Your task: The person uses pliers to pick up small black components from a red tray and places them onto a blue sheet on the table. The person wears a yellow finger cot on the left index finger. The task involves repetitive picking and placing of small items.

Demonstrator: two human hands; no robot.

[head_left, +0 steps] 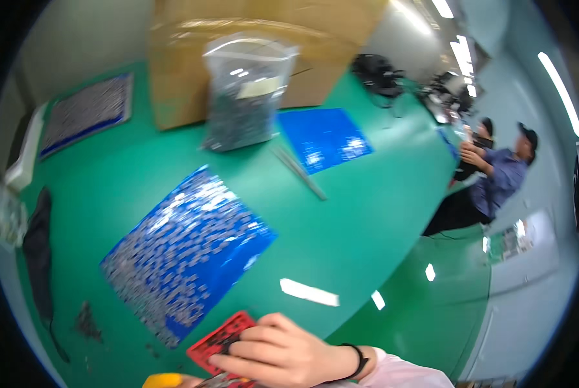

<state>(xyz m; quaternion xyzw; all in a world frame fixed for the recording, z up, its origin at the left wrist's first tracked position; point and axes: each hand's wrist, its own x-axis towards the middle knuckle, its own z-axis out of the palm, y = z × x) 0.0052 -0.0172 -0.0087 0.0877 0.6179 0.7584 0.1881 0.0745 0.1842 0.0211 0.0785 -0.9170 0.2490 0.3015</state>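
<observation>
My right hand [273, 352], with a black band at the wrist, reaches over a red tray [202, 349] at the bottom edge. Its fingers are curled together over small dark parts [228, 341] in the tray; what they pinch, if anything, is hidden. Of my left hand [190, 381] only a sliver shows at the lower edge, beside something yellow [162, 380] whose kind I cannot make out. Just beyond the tray, a blue sheet [237, 258] carries many small grey pieces [166, 258] in rows.
A clear zip bag [244, 110] of dark parts stands against a cardboard box [179, 84]. Tweezers [300, 173] lie near a second blue sheet [325, 136]. Loose dark bits [87, 321] and a dark cloth-like item [38, 258] are left. Two people [499, 174] sit far right.
</observation>
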